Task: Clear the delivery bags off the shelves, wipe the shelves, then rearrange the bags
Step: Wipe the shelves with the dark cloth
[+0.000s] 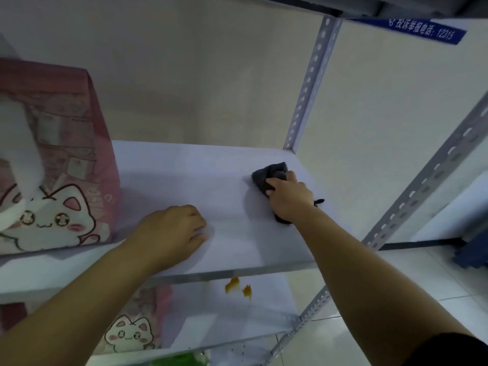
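A pale shelf board (184, 170) fills the middle of the view. My right hand (289, 198) presses a dark grey cloth (266, 174) onto the board's right side. My left hand (173, 231) rests on the board near its front edge, fingers curled under, holding nothing. A pink delivery bag with a white cat print (52, 165) stands upright at the shelf's left end, just left of my left hand. A second pink cat bag (134, 331) stands on the lower shelf (237, 320), partly hidden by my left forearm.
An orange stain (237, 286) marks the lower shelf near its back. Perforated metal uprights (309, 83) stand at the right corners of the rack. A blue sign strip (422, 29) hangs at top right. Pale floor tiles (396, 281) lie to the right. Something green (182, 360) shows below.
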`<state>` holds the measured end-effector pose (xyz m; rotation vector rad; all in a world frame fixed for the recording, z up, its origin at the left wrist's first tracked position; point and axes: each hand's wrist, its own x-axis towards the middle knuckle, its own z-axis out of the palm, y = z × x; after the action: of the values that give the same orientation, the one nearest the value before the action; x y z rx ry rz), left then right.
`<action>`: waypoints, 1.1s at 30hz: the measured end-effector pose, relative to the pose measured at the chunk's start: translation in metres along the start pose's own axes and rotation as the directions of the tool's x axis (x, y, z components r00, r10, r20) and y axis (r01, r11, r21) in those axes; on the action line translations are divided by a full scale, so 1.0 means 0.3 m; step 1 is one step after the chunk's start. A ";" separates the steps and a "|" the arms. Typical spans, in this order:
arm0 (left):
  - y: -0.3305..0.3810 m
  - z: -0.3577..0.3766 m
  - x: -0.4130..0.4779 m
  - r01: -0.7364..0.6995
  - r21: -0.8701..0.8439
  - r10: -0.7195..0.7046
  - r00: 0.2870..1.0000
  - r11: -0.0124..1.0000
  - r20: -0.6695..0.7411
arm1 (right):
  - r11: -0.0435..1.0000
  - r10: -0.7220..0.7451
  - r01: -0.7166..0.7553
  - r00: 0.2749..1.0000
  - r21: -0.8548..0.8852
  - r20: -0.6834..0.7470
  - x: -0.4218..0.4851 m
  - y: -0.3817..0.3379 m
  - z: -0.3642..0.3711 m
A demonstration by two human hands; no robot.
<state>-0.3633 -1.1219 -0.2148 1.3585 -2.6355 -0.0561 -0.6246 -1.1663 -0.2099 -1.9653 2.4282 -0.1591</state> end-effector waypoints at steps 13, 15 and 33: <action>0.048 -0.001 -0.300 -0.034 -0.056 0.027 0.993 0.998 -0.115 | 0.979 -0.203 0.206 0.949 -0.013 -0.241 -0.577 -0.054 0.022; 0.064 0.010 -0.352 -0.065 -0.059 0.054 0.981 0.996 -0.185 | 0.970 -0.210 0.235 0.936 0.057 -0.281 -0.673 -0.045 0.038; 0.182 0.462 -0.602 0.077 -0.132 -0.045 0.971 0.988 0.234 | 0.984 -0.162 0.149 0.976 0.099 0.142 -0.884 0.103 0.461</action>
<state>-0.3285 -0.9501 -0.3700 1.4642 -2.7104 -0.4240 -0.5888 -0.9107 -0.3642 -2.0488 2.1395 -0.1134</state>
